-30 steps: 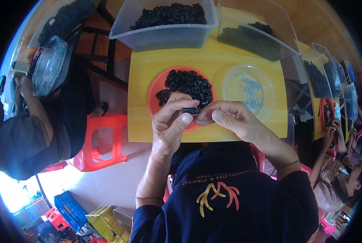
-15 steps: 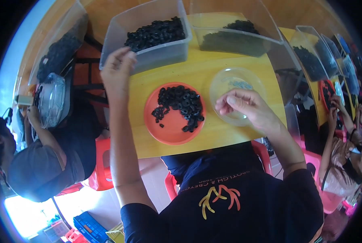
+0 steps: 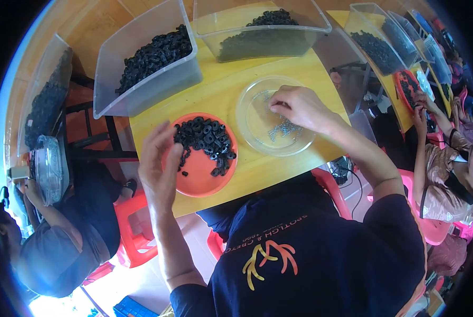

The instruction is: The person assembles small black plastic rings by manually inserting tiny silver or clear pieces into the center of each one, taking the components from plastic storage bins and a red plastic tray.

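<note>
My left hand (image 3: 160, 158) is at the left rim of an orange-red plate (image 3: 199, 182), thumb and fingers apart with nothing visible between them. On that plate lies a heap of small black ring-shaped parts (image 3: 205, 136), with a few smaller black pieces near my left fingers. My right hand (image 3: 299, 107) is over a clear round dish (image 3: 251, 134), its thumb and fingertips pinched together. Whatever the pinch may hold is hidden or too small to make out. Small silvery pieces (image 3: 285, 128) lie scattered in the dish below it.
Two translucent bins of black parts, one at the far left (image 3: 189, 79) and another at the far middle (image 3: 310, 39), stand on the yellow table (image 3: 215, 84). A person (image 3: 57, 232) sits to the left; another (image 3: 448, 174) works at a table on the right.
My left hand has come down from beside the far left bin to the plate's left rim. My right hand has moved further over the clear dish. The whole view has shifted and turned.
</note>
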Demonstrator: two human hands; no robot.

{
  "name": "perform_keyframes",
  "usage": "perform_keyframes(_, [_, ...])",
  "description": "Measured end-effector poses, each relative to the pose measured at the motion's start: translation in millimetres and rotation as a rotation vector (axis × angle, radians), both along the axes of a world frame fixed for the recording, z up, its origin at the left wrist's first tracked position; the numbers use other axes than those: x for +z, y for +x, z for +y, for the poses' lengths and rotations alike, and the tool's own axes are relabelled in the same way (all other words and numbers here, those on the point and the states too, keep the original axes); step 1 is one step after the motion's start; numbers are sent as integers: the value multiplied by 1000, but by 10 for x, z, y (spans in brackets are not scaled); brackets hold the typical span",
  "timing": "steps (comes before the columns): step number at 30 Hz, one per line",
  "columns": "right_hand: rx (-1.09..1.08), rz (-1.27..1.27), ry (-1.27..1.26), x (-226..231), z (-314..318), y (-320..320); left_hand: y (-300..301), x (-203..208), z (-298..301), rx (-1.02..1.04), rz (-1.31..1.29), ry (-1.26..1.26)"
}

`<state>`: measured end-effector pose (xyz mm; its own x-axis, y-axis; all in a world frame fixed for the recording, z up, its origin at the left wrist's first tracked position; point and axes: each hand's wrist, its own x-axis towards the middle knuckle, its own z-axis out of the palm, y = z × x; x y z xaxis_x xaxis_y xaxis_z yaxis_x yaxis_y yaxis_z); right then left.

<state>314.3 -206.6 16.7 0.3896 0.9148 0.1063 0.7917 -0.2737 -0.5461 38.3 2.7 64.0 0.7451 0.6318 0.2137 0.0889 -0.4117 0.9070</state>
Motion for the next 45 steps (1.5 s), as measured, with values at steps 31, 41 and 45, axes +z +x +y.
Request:
perform_keyframes(31, [228, -279, -201, -7, 314, -172, -591, -309, -204, 252, 200, 104])
perform_keyframes(41, [252, -302, -100, -122, 405, -157, -449, -428, -82, 223, 289, 287])
perform_keyframes(45, [218, -306, -103, -65, 426, -238, -367, -585, 19, 173, 354, 456])
